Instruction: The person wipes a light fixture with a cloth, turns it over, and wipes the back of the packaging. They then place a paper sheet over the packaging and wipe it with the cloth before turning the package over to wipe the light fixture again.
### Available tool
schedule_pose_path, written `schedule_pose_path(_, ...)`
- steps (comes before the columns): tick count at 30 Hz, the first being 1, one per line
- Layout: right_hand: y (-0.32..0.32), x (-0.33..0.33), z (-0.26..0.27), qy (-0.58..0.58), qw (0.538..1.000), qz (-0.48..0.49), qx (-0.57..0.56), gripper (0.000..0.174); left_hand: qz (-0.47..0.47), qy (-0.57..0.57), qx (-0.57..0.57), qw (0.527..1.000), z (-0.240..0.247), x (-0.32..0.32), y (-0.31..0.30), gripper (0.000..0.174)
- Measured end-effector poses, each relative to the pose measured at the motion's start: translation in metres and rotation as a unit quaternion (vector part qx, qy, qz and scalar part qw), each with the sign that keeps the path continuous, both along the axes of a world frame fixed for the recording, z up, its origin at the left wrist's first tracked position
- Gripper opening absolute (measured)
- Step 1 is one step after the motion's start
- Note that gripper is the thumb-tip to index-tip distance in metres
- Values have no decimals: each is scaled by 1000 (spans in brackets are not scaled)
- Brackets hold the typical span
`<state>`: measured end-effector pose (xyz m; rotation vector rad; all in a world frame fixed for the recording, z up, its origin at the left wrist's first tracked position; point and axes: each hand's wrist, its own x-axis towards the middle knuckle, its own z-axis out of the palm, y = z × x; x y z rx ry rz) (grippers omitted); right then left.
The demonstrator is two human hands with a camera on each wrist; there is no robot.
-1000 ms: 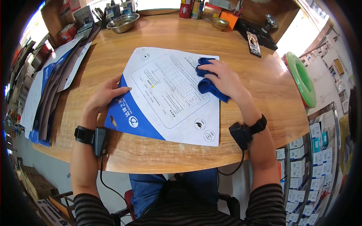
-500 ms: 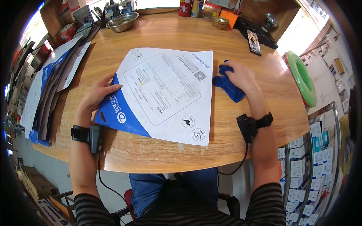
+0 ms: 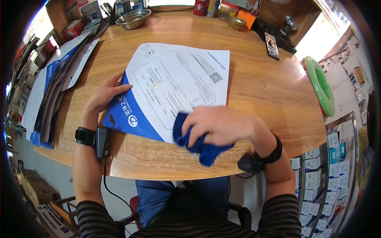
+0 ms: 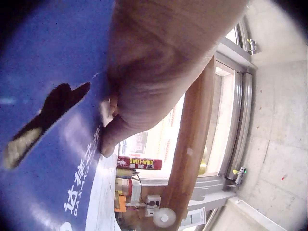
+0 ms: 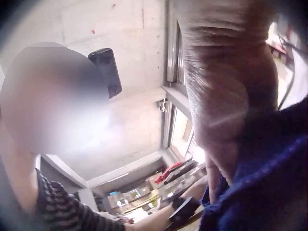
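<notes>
A flat white-and-blue printed package (image 3: 166,87) with a cut-out handle hole lies on the wooden table, in front of the person. My left hand (image 3: 106,93) grips its left edge, thumb on top and the other fingers hidden underneath. In the left wrist view the thumb presses the blue printed part (image 4: 53,115) beside the lettering. My right hand (image 3: 220,125) holds a crumpled dark blue cloth (image 3: 208,154) over the package's lower front edge. The cloth (image 5: 269,178) fills the lower right of the right wrist view, bunched under the fingers.
A pile of similar packages (image 3: 53,85) stands at the table's left side. Toward the back are a metal bowl (image 3: 133,19), a small brass-coloured dish (image 3: 237,22) and a phone (image 3: 272,45). Green coiled rings (image 3: 318,85) lean at the right edge.
My right hand swept the cloth off the package's right edge, then brought it back left and toward the person, onto the front edge. My left hand keeps its grip; the package first slid left.
</notes>
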<state>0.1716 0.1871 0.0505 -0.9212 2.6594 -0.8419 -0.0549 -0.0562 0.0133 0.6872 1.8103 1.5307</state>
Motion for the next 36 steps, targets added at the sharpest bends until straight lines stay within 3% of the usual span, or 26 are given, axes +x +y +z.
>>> schedule_pose_path(6, 64, -12, 0, 49, 974, -219, -12, 25, 15, 11, 24, 1000, -4, -4, 1, 63)
schedule_pose_path(9, 58, -13, 1, 83, 964, -245, 57, 24, 18, 9, 36, 999, -4, -2, 2, 63)
schedule_pose_path(10, 51, -13, -1, 83, 964, -244, 58, 24, 19, 9, 36, 999, -4, -3, 2, 63)
schedule_pose_path(12, 28, -13, -8, 84, 992, -97, -4, 25, 13, 11, 14, 1000, -3, -6, 0, 62)
schedule_pose_path(16, 3, -9, -1, 2, 999, -35, 4, 28, 7, 1, 21, 1000, -2, -5, -2, 64)
schedule_pose_path(18, 19, -12, -5, 0, 997, -79, -17, 29, -3, 13, 17, 1000, -1, -4, -1, 66)
schedule_pose_path(19, 32, -16, -12, 63, 992, -111, -12, 28, -4, 13, 17, 1000, -1, -4, 0, 66)
schedule_pose_path(22, 54, -22, -15, 124, 956, -265, 7, 28, -16, 14, 24, 999, 1, -4, -1, 65)
schedule_pose_path(25, 50, -21, -11, 103, 944, -312, 32, 28, -21, 3, 9, 1000, 1, -4, -1, 64)
schedule_pose_path(26, 46, -19, -9, 104, 944, -313, 32, 28, -13, -2, 22, 1000, -2, -5, -1, 65)
schedule_pose_path(28, 34, -14, -5, 82, 989, -122, 20, 28, -6, -7, 34, 999, -4, -8, -1, 65)
schedule_pose_path(29, 23, -11, -2, 53, 995, -84, 8, 27, -5, -4, 28, 1000, -4, -8, -1, 65)
schedule_pose_path(34, 7, -6, 3, 0, 999, -41, 8, 27, -17, -3, 22, 1000, -4, -8, -2, 65)
schedule_pose_path(36, 19, -12, -4, 17, 995, -91, -28, 27, -17, 0, 32, 999, -1, -4, -1, 65)
